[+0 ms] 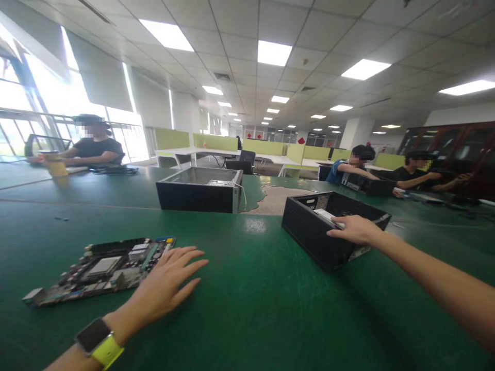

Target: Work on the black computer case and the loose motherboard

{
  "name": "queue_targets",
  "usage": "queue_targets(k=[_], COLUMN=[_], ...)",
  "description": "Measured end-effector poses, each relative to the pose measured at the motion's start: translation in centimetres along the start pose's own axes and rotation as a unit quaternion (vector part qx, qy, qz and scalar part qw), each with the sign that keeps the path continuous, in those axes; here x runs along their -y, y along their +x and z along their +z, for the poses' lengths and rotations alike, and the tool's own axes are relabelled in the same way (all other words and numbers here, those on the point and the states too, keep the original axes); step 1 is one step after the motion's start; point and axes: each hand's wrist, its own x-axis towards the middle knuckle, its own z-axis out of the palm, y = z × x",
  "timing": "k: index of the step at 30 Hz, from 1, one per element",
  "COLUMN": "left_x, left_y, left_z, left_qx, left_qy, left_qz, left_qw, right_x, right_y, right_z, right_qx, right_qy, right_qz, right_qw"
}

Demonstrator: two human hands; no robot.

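Note:
My left hand [170,275], palm down with its fingers spread, hovers over or rests on the green table at the right edge of a motherboard [104,265]; it holds nothing. The motherboard lies flat and has a pale square socket and several connectors. At right, my right hand [353,229] grips the near rim of a black open-topped computer case [309,234], the thumb outside and the fingers reaching over the wall. A pale part [325,214] shows inside the case next to the fingers; whether they touch it I cannot tell.
Another open computer case [197,198] with a cable stands farther back. Beyond it the green table top [251,242] has a torn patch [268,201]. One person sits at far left near a yellow cup [56,165]; two people work at far right by a black case [367,184].

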Motion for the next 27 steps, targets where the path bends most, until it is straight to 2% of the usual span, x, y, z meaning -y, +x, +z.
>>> queue_targets(k=[3,6,8,10,12,13,16,17,19,20,22,25,27], left_x=[-6.4,-12.8,-16.6,-20.0,-22.6,-23.6,-25.2,-25.3,-25.1,-24.8,-23.9,-22.2,-20.8], left_y=[3.5,6.7,8.7,10.6,12.0,12.5,13.1,12.9,12.3,11.7,10.4,7.5,5.2], left_z=[-0.6,-1.2,-1.9,-2.6,-3.1,-3.1,-2.6,-2.4,-2.2,-2.3,-3.0,-5.2,-6.9], left_qx=[-0.014,-0.042,-0.065,-0.080,-0.065,-0.037,0.065,0.080,0.065,0.052,0.043,0.069,0.111], left_qy=[-0.052,-0.112,-0.140,-0.148,-0.126,-0.102,-0.033,-0.024,-0.027,-0.033,-0.040,-0.058,-0.069], left_qz=[0.066,0.139,0.187,0.241,0.302,0.331,0.366,0.366,0.365,0.368,0.375,0.385,0.378], left_qw=[0.996,0.983,0.970,0.956,0.943,0.937,0.928,0.927,0.928,0.928,0.925,0.919,0.917], right_x=[0.0,0.3,0.7,1.4,2.1,2.5,3.6,3.9,4.4,4.6,5.1,5.9,6.7], right_y=[-3.8,-7.9,-10.3,-12.4,-14.2,-14.9,-16.2,-16.3,-16.3,-16.1,-15.6,-14.9,-14.5], right_z=[-1.0,-2.0,-2.7,-3.3,-3.9,-4.2,-4.5,-4.5,-4.3,-4.2,-4.1,-4.0,-3.8], right_qx=[-0.012,-0.016,0.027,0.094,0.150,0.172,0.225,0.233,0.225,0.212,0.181,0.158,0.155], right_qy=[0.065,0.167,0.239,0.308,0.348,0.360,0.402,0.422,0.453,0.453,0.403,0.222,0.110], right_qz=[-0.056,-0.125,-0.171,-0.220,-0.264,-0.282,-0.284,-0.267,-0.219,-0.201,-0.198,-0.270,-0.314], right_qw=[0.996,0.978,0.955,0.921,0.887,0.872,0.841,0.835,0.834,0.842,0.875,0.924,0.930])
